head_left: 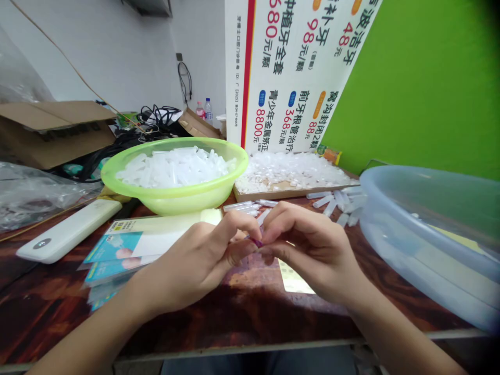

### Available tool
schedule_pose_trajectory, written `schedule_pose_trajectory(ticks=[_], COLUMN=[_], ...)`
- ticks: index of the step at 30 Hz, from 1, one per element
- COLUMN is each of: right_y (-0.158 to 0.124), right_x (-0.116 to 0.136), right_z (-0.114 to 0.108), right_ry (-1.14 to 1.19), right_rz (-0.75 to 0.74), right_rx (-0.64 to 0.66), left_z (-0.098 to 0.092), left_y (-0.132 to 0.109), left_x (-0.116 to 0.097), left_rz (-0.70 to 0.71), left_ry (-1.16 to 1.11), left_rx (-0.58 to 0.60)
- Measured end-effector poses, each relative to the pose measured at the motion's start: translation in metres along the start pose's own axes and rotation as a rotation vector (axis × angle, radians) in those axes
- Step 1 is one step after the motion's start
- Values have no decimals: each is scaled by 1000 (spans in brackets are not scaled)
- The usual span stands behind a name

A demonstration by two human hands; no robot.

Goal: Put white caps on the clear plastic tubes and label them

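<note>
My left hand (203,255) and my right hand (312,245) meet over the table, fingertips pinched together. Between them is a small purple piece (257,241), mostly covered by the fingers, so its kind cannot be made out. Just behind the hands lie several clear plastic tubes (244,207). Under the right hand a pale yellow sheet (295,278) rests on the dark wood-patterned table (242,317). Left of my left hand is a fanned stack of blue-and-white printed packets (117,247).
A green basin (187,200) full of translucent tubes stands behind the hands. Beside it is a cardboard tray (273,194) of small clear pieces. A large bluish tub (422,260) stands right, near more loose tubes (344,200). A white oblong device (70,232) lies left.
</note>
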State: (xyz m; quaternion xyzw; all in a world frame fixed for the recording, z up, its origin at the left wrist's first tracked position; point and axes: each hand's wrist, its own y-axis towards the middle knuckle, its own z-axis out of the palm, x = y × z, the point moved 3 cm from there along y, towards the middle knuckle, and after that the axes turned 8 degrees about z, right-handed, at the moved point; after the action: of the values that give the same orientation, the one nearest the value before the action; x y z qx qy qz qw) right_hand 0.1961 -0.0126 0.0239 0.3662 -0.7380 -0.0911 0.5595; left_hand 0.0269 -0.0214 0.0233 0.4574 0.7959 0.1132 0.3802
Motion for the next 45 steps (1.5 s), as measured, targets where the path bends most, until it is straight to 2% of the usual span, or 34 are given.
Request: schedule_pose_trajectory(ticks=[3,5,11,16,20,24,28,31,35,39,42,45], right_y=[1,1,-2,-4,-4,-3,-2,-3,-3,-4,-5,-6], right_x=[3,5,4,0,0,2,4,7,10,7,3,-1], right_z=[1,2,1,3,0,-4,-7,-7,-4,-1,-1,-3], right_ry=[-48,-49,135,445,279,66,-107,-163,-53,117,261,404], right_rz=[-24,-30,40,137,106,-11,-149,-204,-169,-70,-5,47], right_rx=[69,89,105,211,115,-18,-67,-91,-86,-38,16,19], left_z=[-2,-1,15,22,25,25,22,22,33,42,40,34], left_y=[-2,-3,-1,-2,-2,1,3,4,4,2,3,4], left_x=[0,1,-1,1,6,8,2,0,2,4,3,2], left_rz=[9,-12,-165,-175,-213,-335,-309,-301,-273,-235,-199,-149], left_ry=[19,-52,-679,-1038,-1029,-905,-800,-865,-1162,-1450,-1474,-1472], left_rx=[67,52,-5,-17,-21,-132,-161,-142,-5,92,98,54])
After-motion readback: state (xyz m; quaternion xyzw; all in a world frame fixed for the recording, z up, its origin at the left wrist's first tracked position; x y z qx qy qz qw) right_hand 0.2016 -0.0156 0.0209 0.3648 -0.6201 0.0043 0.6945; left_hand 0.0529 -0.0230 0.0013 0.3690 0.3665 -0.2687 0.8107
